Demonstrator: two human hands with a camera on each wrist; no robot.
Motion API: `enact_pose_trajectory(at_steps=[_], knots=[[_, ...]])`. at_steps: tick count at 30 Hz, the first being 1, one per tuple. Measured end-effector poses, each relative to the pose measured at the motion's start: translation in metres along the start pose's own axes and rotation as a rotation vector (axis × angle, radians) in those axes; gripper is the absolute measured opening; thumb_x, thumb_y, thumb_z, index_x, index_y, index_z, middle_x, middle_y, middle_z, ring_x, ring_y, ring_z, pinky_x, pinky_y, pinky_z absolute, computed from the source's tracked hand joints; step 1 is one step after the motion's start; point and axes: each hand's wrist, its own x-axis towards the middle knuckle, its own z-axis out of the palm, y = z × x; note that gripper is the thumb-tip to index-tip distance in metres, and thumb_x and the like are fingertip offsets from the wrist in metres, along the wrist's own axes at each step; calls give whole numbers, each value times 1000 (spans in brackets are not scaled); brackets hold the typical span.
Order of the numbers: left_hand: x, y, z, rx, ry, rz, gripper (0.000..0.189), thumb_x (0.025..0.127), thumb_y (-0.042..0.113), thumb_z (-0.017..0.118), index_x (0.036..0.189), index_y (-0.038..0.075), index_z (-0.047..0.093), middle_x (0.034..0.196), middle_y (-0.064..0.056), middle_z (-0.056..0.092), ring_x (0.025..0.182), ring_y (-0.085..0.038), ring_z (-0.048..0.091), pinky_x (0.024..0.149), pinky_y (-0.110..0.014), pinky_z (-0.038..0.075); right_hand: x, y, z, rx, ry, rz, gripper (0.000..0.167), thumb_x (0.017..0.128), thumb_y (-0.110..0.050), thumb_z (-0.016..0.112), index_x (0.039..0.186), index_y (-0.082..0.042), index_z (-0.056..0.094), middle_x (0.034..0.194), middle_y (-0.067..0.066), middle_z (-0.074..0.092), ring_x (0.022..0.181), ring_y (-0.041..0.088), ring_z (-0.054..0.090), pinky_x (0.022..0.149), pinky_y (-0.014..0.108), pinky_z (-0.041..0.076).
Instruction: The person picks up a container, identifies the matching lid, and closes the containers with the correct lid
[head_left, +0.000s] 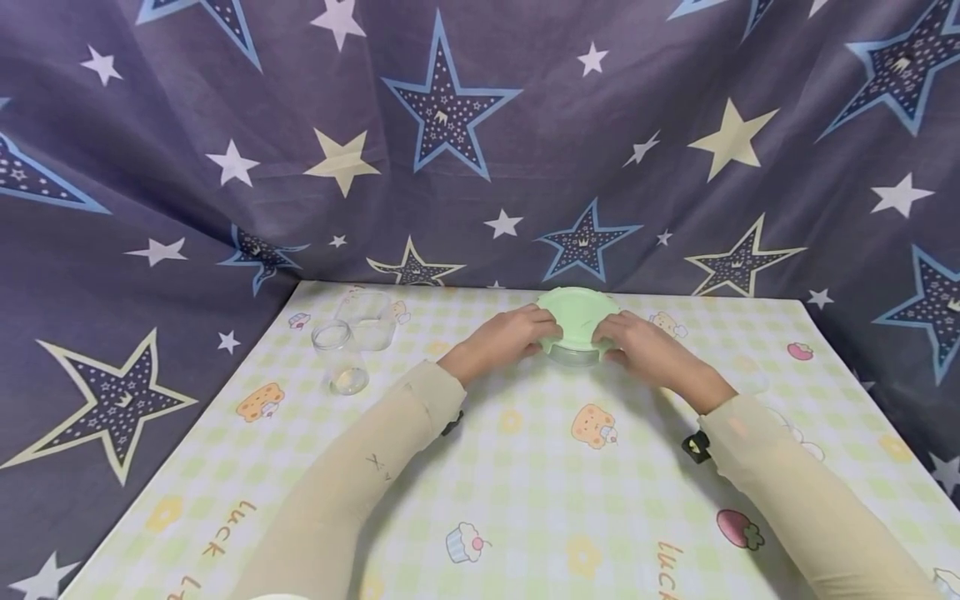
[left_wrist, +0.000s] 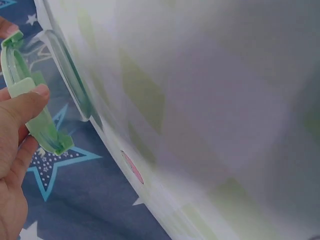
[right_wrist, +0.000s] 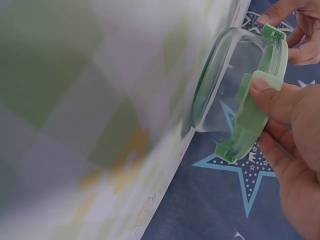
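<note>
A round glass food container (head_left: 573,357) with a light green clip lid (head_left: 576,310) stands toward the far side of the table. My left hand (head_left: 512,333) grips the left side of the lid; in the left wrist view its thumb lies on a green clip (left_wrist: 22,87), with fingers behind the rim. On the opposite side my right hand (head_left: 647,348) pinches another clip (right_wrist: 267,80) between thumb and fingers. The lid sits over the container's mouth, and the clips stick out from the rim. Whether any clip is locked down, I cannot tell.
To the left stands a clear cylindrical jar (head_left: 341,358), with a clear squarish container (head_left: 372,323) just behind it. A checked cloth (head_left: 517,500) with printed cartoons covers the table. A dark star-patterned curtain (head_left: 465,217) hangs along the far edge.
</note>
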Motion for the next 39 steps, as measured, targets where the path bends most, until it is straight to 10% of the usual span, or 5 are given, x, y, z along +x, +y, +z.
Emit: enact_pose_trajectory(at_steps=[30,39], knots=[[33,-18,11,19,-11,-105,43,87,3,81,127,15,69,127,0,65,123,-14,58,121,-28,30,18,29,-1,31,-20,98,27,83,12,77,105,-2,70,104,11,70,100,32,64,91,48,54],[34,-18,12,9,7,-128,42,87,2,81,126,15,70,125,0,65,119,-15,58,109,-25,40,20,31,-2,40,-33,122,26,84,10,77,106,-2,70,105,12,70,99,32,63,89,48,54]])
